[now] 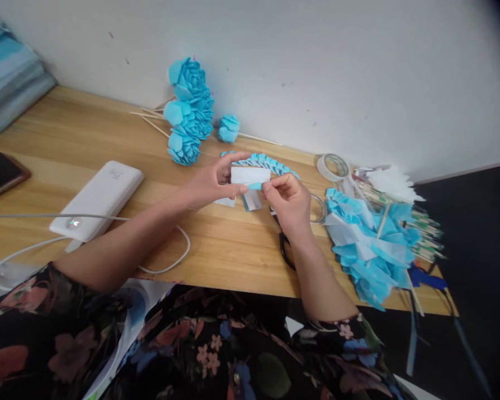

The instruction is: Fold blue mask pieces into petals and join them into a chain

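Note:
Between my two hands is a small piece of paper (250, 175), white on its face with a blue folded edge along the bottom. My left hand (216, 182) grips its left side between thumb and fingers. At the lower right corner, my right hand (289, 199) pinches the blue edge with thumb and forefinger. Just behind the paper, a curved row of folded blue petals (270, 163) lies on the table. Below the held piece lie small white and blue paper pieces (252, 201). Scissors with a black handle (286, 251) are partly hidden by my right wrist.
Blue paper flowers on sticks (187, 114) and a single blue bud (229, 129) lie near the wall. A white power bank (98, 200) with a cable and a phone (2, 175) sit left. Tape rolls (333, 168) and crumpled blue paper (366, 244) are at right.

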Action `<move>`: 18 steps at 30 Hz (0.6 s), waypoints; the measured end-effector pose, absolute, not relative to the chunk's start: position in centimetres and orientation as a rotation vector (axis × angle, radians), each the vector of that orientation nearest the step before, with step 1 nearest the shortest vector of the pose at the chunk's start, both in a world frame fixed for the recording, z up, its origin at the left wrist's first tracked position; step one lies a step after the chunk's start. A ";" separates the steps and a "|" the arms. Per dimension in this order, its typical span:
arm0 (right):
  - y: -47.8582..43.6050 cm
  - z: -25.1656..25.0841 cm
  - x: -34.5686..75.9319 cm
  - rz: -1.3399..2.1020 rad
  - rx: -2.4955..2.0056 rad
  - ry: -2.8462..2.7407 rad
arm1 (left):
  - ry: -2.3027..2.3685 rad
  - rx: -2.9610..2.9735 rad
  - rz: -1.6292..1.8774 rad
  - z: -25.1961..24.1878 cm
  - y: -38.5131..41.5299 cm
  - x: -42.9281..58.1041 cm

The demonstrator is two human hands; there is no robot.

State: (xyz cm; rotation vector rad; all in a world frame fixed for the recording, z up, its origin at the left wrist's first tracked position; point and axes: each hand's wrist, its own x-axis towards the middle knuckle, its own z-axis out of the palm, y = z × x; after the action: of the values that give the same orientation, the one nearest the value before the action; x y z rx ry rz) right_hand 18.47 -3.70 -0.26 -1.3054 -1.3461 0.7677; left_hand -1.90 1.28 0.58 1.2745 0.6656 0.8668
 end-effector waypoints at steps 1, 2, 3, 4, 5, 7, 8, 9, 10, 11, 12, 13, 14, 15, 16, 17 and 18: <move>-3.7 -0.2 18.5 0.768 -1.309 -1.343 | 0.675 1.278 0.874 0.5 1.3 -1.9; -3.7 -0.2 18.4 0.768 -1.312 -1.339 | 0.686 1.282 0.879 0.4 1.4 -2.0; -3.7 -0.2 18.4 0.769 -1.314 -1.336 | 0.697 1.287 0.884 0.3 1.5 -2.0; -3.7 -0.2 18.4 0.770 -1.314 -1.334 | 0.706 1.291 0.887 0.2 1.6 -2.1; -3.7 -0.2 18.4 0.772 -1.314 -1.337 | 0.713 1.296 0.889 0.1 1.6 -2.1; -3.7 -0.3 18.4 0.774 -1.313 -1.349 | 0.720 1.306 0.893 -0.2 1.7 -2.2; -3.7 -0.3 18.4 0.775 -1.311 -1.354 | 0.724 1.311 0.896 -0.2 1.8 -2.3; -3.7 -0.3 18.5 0.775 -1.309 -1.357 | 0.729 1.316 0.898 -0.3 1.8 -2.3; -3.7 -0.3 18.5 0.776 -1.305 -1.357 | 0.737 1.321 0.901 -0.4 1.8 -2.3; -3.7 -0.3 18.5 0.779 -1.301 -1.357 | 0.746 1.326 0.902 -0.4 1.8 -2.3; -3.7 -0.3 18.5 0.783 -1.300 -1.356 | 0.753 1.331 0.902 -0.4 1.8 -2.3; -3.7 -0.3 18.5 0.787 -1.301 -1.355 | 0.758 1.334 0.903 -0.4 1.8 -2.3; -3.7 -0.3 18.5 0.791 -1.301 -1.352 | 0.760 1.334 0.904 -0.4 1.8 -2.3; -3.6 -0.3 18.5 0.799 -1.298 -1.347 | 0.760 1.332 0.906 -0.4 1.8 -2.2; -3.6 -0.3 18.5 0.814 -1.289 -1.337 | 0.760 1.328 0.907 -0.3 1.7 -2.2; -3.6 -0.3 18.5 0.839 -1.274 -1.321 | 0.762 1.322 0.908 -0.3 1.7 -2.2; -3.6 -0.3 18.5 0.874 -1.251 -1.300 | 0.765 1.315 0.909 -0.2 1.7 -2.2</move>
State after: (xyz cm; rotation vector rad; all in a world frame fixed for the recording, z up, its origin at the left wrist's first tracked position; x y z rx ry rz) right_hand 18.54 -3.61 -0.29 -1.2509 -1.2998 0.8741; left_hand -2.16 1.67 -0.22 1.3155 0.7649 0.9091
